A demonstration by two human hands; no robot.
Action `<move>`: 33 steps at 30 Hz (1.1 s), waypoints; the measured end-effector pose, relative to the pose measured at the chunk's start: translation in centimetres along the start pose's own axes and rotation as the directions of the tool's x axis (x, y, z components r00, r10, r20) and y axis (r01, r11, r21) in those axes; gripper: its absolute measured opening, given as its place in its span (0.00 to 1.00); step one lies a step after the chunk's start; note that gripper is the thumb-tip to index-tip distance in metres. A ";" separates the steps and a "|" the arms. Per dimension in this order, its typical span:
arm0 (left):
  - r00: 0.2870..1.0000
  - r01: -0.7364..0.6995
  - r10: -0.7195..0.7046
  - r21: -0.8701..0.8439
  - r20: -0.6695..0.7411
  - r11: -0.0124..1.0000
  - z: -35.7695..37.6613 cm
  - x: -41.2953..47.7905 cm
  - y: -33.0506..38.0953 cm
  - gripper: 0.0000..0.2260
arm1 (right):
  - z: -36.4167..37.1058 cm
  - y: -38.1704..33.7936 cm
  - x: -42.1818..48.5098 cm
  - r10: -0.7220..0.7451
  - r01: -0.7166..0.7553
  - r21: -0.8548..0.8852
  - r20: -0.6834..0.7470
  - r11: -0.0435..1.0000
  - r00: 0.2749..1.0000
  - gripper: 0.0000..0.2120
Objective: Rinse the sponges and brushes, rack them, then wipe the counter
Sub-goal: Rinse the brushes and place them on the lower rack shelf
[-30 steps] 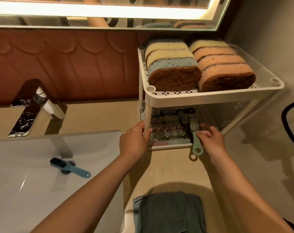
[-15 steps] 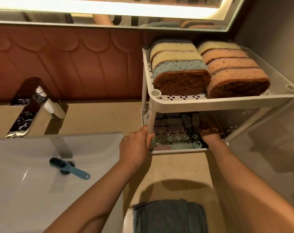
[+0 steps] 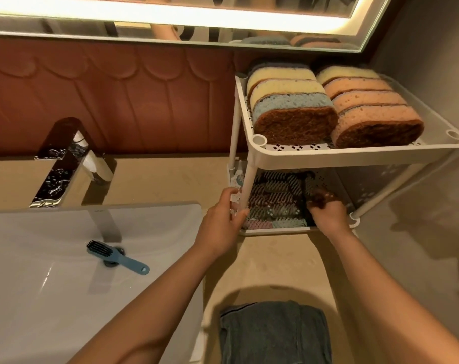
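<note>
Fingers (image 3: 232, 199) of left hand (image 3: 220, 227) curled around the white front-left post (image 3: 246, 191) of the rack (image 3: 354, 153), thumb on the near side, closed grip on the post. Right hand (image 3: 328, 214) reaches into the lower shelf (image 3: 273, 231); its fingers sit in shadow among the brushes, so can't tell if they're pinching anything or just resting.

Left to right: chrome faucet (image 3: 65, 164) behind the white sink (image 3: 39, 298). One blue brush (image 3: 115, 256) lies in the basin over the drain, bristles toward the faucet, handle pointing right. Beige counter (image 3: 273, 264) right of the sink. Grey folded cloth (image 3: 275, 334) on the counter at the near edge, between the forearms. Rack stands on the counter against the wall. Lower shelf packed with brushes (image 3: 273, 198) lying flat, side by side. Upper shelf holds two rows of sponges (image 3: 328, 106) on edge, dark scrub faces toward camera: yellow and blue on the left, orange on the right. Mirror (image 3: 223, 22) above.
</note>
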State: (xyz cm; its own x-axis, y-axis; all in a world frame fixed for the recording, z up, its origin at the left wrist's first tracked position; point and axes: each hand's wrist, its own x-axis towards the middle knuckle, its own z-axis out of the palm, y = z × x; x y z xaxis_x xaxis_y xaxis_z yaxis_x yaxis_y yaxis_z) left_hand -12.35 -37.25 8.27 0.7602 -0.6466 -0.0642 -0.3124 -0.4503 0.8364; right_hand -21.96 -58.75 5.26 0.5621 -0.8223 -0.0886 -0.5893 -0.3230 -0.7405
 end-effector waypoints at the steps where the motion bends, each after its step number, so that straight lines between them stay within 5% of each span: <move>1: 1.000 0.015 -0.015 -0.059 0.003 0.998 -0.2 -0.4 -0.2 0.19 | 0.1 -0.4 -1.0 -0.012 0.012 0.041 0.019 0.999 1.000 0.14; 6: 0.990 0.129 -0.122 -0.109 0.072 0.986 -2.7 -2.1 -3.6 0.06 | 1.9 -3.5 -7.3 -0.112 0.078 0.185 0.180 0.980 0.977 0.06; 12: 0.937 0.222 -0.207 -0.025 0.281 0.975 -7.6 -6.1 -9.4 0.03 | 7.0 -7.1 -15.4 -0.178 0.085 0.238 0.406 0.968 0.896 0.07; 19: 0.861 0.446 -0.409 -0.062 0.303 0.893 -13.1 -11.3 -16.9 0.05 | 16.1 -9.9 -20.1 -0.153 0.114 0.103 0.581 0.988 0.799 0.06; 24: 0.726 0.687 -0.631 -0.242 0.274 0.685 -18.2 -13.8 -21.4 0.09 | 23.7 -10.5 -21.4 -0.094 0.153 -0.033 0.657 0.988 0.748 0.07; 33: 0.640 0.760 -0.739 -0.308 0.208 0.572 -24.5 -16.4 -27.7 0.07 | 33.8 -12.4 -19.7 -0.050 0.354 -0.284 0.714 0.891 0.699 0.10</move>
State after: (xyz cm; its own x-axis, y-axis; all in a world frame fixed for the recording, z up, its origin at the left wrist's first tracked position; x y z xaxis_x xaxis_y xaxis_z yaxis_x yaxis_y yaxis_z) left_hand -2.24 0.92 -0.52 0.5992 -0.2093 -0.7728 0.5745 -0.5598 0.5971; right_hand -6.13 -22.69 -6.30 0.8361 -0.2245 -0.5005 -0.4915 -0.7118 -0.5018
